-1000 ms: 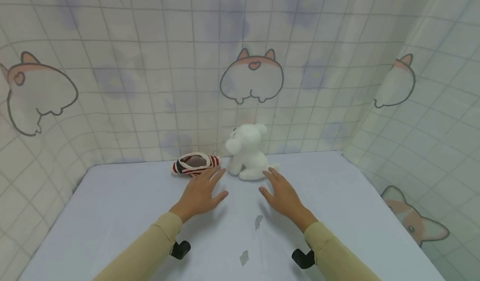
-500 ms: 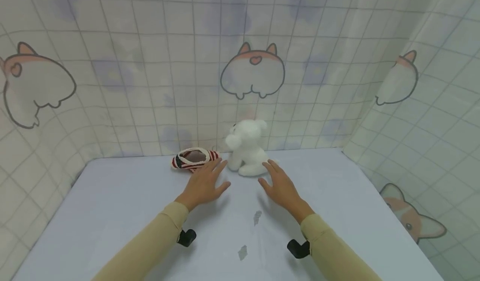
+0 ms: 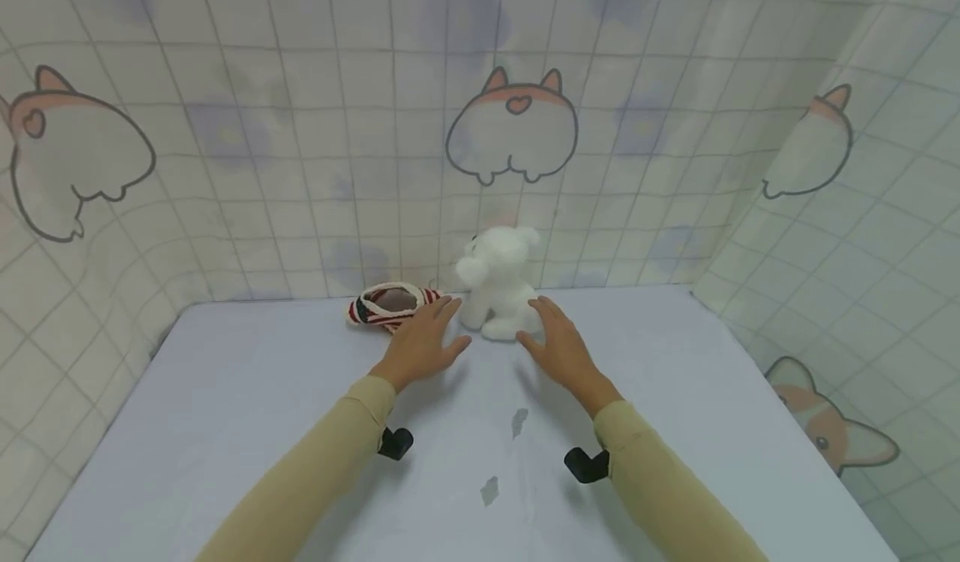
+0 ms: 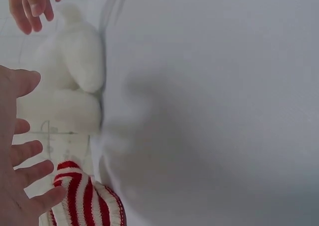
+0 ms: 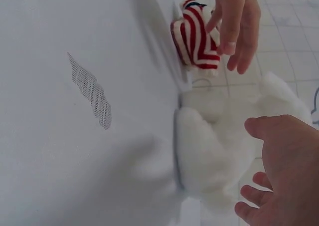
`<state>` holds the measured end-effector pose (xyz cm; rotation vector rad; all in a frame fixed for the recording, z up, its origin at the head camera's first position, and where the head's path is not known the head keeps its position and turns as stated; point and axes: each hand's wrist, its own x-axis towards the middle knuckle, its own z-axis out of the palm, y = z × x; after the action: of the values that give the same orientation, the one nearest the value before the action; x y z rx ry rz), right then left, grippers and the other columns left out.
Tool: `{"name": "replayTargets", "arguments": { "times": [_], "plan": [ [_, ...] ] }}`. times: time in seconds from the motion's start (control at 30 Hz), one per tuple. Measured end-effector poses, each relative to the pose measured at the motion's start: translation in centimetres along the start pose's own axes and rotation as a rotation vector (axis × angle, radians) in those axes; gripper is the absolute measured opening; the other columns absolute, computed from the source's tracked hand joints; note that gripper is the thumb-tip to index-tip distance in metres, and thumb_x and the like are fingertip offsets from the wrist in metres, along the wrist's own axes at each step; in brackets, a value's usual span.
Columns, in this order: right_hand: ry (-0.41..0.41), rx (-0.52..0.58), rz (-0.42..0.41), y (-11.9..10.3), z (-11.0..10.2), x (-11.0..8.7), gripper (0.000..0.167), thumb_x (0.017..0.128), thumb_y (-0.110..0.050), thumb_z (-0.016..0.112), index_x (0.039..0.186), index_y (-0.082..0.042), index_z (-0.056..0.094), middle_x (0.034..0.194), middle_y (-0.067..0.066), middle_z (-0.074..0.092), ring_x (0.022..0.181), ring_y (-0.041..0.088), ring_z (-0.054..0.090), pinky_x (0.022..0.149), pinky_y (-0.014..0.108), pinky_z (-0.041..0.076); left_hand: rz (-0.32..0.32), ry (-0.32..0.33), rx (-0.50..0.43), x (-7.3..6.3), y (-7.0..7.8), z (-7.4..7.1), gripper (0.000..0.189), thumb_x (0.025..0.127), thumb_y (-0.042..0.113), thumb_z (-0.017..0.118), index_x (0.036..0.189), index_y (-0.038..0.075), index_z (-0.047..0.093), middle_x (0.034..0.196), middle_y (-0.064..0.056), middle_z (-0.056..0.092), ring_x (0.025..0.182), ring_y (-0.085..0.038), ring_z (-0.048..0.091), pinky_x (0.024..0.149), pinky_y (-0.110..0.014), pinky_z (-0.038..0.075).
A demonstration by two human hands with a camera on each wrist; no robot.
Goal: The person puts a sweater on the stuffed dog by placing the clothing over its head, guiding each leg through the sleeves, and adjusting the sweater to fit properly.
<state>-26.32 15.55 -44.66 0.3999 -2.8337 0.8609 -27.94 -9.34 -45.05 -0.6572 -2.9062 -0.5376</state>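
A white plush dog (image 3: 498,266) sits upright at the back of the table, facing left. Beside it on the left lies a small knitted garment (image 3: 369,313) with red and white stripes and a wide opening. My left hand (image 3: 422,347) hovers in front of the two, fingers spread, its fingertips overlapping the garment's right end in the head view. On the other side, my right hand (image 3: 567,353) hovers with relaxed fingers, the fingertips close to the plush dog's rear (image 5: 202,151). Neither hand holds anything. In the left wrist view, red stripes (image 4: 82,198) show beyond the left fingers.
A white cloth covers the table (image 3: 247,395), with two grey diamond-shaped patches (image 3: 490,491) near the middle. Behind the toys hangs a checked curtain (image 3: 300,170) printed with cartoon corgis; it also flanks both sides. Black wrist devices (image 3: 587,465) poke out beneath the sleeves.
Both hands have moved forward toward the plush dog, and the left hand also slightly right. The head view has tilted down a little. The plush dog and garment stay in place.
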Motion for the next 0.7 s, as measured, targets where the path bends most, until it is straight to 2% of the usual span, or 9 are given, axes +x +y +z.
{"name": "replayTargets", "arguments": {
  "times": [0.23, 0.43, 0.57, 0.7],
  "plan": [
    [0.025, 0.017, -0.008, 0.5, -0.2, 1.1, 0.061, 0.093, -0.028, 0.064, 0.142, -0.001, 0.04, 0.15, 0.021, 0.039, 0.14, 0.037, 0.036, 0.115, 0.051, 0.031, -0.052, -0.07, -0.099, 1.2, -0.1, 0.2, 0.068, 0.096, 0.045, 0.053, 0.151, 0.012, 0.031, 0.156, -0.013, 0.033, 0.143, -0.034, 0.033, 0.114, -0.052, 0.032],
    [0.054, 0.031, -0.026, 1.2, 0.3, 1.7, 0.061, 0.093, -0.027, 0.064, 0.142, 0.001, 0.04, 0.148, 0.023, 0.04, 0.139, 0.039, 0.036, 0.115, 0.053, 0.03, -0.076, -0.081, -0.208, 2.4, 0.0, 0.6, 0.068, 0.096, 0.045, 0.054, 0.151, 0.014, 0.031, 0.155, -0.011, 0.034, 0.142, -0.033, 0.034, 0.115, -0.052, 0.031],
    [0.07, 0.025, -0.03, 1.1, 0.4, 2.0, 0.059, 0.093, -0.027, 0.064, 0.14, 0.002, 0.042, 0.146, 0.024, 0.042, 0.136, 0.04, 0.038, 0.113, 0.053, 0.032, -0.115, -0.106, -0.238, 3.0, -0.1, 1.2, 0.068, 0.096, 0.048, 0.051, 0.152, 0.015, 0.029, 0.156, -0.008, 0.033, 0.144, -0.029, 0.032, 0.117, -0.049, 0.028],
    [0.044, 0.027, -0.001, 0.8, 0.5, 2.7, 0.062, 0.092, -0.027, 0.065, 0.141, 0.001, 0.04, 0.147, 0.021, 0.042, 0.138, 0.038, 0.038, 0.115, 0.051, 0.031, -0.135, -0.105, -0.261, 3.5, -0.2, 1.6, 0.069, 0.096, 0.047, 0.053, 0.152, 0.013, 0.029, 0.156, -0.008, 0.033, 0.145, -0.028, 0.031, 0.118, -0.047, 0.027]
  ]
}}
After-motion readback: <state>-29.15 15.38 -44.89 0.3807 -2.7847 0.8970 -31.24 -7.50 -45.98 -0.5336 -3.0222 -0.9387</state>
